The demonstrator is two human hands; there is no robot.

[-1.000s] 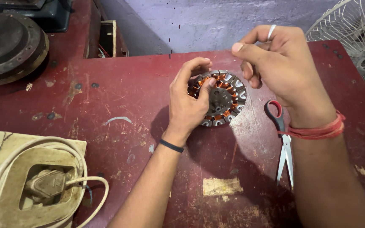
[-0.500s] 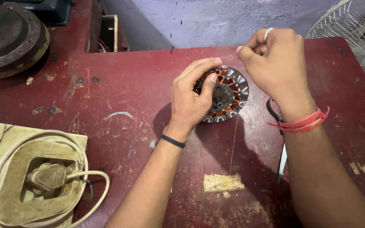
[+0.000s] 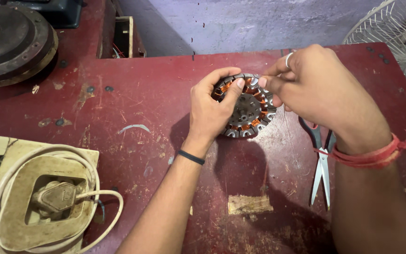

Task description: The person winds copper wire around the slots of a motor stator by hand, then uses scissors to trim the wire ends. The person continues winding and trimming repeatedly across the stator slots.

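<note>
Nearest lay a grimy cream extension board (image 3: 34, 202) with its looped cord, on the scratched, dark red table (image 3: 132, 94). Steel scissors (image 3: 323, 164) lay flat beside the right forearm. Mid-table, the left hand (image 3: 212, 110) gripped the round stator (image 3: 247, 106), a slotted grey ring wound with copper coils, by its left edge. The right hand (image 3: 316, 89) had its fingertips pinched together at the stator's upper rim. Since half a second before, it had dropped closer to the ring. Beyond stood a wire fan guard (image 3: 395, 33).
</note>
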